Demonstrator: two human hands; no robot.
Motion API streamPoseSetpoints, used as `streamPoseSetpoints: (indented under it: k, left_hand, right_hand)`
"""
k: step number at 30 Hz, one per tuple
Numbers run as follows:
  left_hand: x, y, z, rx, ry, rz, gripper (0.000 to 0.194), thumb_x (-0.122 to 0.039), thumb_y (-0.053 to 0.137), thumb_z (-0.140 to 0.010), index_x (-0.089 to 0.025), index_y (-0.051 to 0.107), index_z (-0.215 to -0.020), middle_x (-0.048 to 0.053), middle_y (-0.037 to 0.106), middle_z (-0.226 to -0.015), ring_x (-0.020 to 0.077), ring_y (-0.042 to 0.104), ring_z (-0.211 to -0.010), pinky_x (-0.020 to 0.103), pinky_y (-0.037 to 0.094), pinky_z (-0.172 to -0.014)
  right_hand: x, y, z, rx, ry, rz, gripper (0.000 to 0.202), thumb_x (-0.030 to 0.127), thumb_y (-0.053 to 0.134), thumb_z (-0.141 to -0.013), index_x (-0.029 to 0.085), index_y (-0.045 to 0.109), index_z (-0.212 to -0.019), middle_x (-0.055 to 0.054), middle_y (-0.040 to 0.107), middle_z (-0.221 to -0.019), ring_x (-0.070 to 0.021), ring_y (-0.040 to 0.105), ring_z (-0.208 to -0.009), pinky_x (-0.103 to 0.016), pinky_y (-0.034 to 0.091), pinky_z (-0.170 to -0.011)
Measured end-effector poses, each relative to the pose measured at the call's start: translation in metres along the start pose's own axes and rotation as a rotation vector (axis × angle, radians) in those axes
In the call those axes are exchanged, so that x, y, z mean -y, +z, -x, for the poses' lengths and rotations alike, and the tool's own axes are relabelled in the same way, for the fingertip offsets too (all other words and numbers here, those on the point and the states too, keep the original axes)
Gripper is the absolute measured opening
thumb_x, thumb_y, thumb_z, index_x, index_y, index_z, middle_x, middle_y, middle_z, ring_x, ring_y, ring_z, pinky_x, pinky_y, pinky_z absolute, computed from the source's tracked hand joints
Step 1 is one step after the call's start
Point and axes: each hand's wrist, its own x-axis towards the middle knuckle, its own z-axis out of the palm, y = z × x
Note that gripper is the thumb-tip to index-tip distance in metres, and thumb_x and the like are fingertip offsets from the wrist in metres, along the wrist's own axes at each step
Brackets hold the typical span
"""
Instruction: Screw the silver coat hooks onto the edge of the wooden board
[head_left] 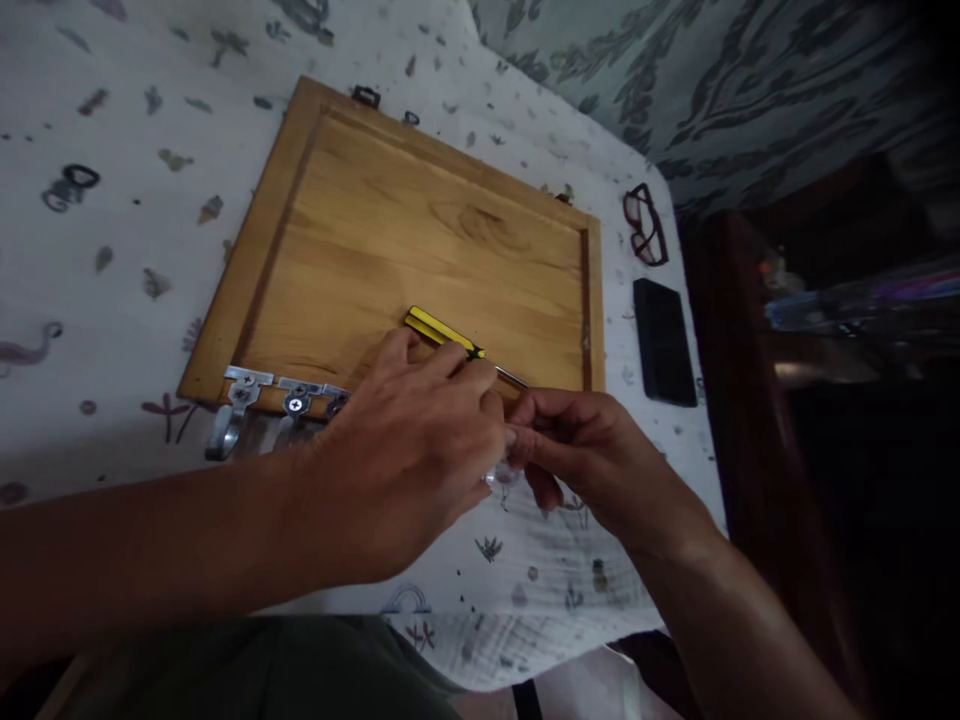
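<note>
A framed wooden board [442, 230] lies at a slant on the patterned cloth. Metal hooks [295, 404] are fixed with screws along its near edge, and part of that row is hidden under my left hand [420, 440]. Its fingers are curled down over the board's near edge; what they grip is hidden. Just beyond these fingers a yellow and black screwdriver [444, 332] rests on the board, its shaft pointing right. My right hand [592, 450] meets the left at the fingertips, thumb and forefinger pinched together. Whatever is between them is too small to make out.
Red-framed glasses [645, 225] and a black phone-like slab [665, 342] lie right of the board. Dark metal fittings [366, 96] sit on the board's far edge. The cloth [120, 330] ends at the right, beside a dark reddish wooden edge [757, 450].
</note>
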Motion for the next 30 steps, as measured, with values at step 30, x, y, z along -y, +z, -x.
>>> streamPoseSetpoints:
  k: [30]
  left_hand:
    - [-0.003,-0.013,-0.012,0.183,-0.089,-0.066,0.033,-0.046,0.074,-0.083,-0.015,0.062,-0.084,0.006,0.065,-0.095,0.0260,0.060,-0.096,0.045,0.043,-0.087]
  right_hand:
    - [0.016,0.000,-0.043,-0.313,-0.582,0.668,0.007,0.016,0.058,-0.086,0.015,0.062,-0.081,-0.004,0.059,-0.082,-0.0121,0.050,-0.072,-0.027,0.034,-0.068]
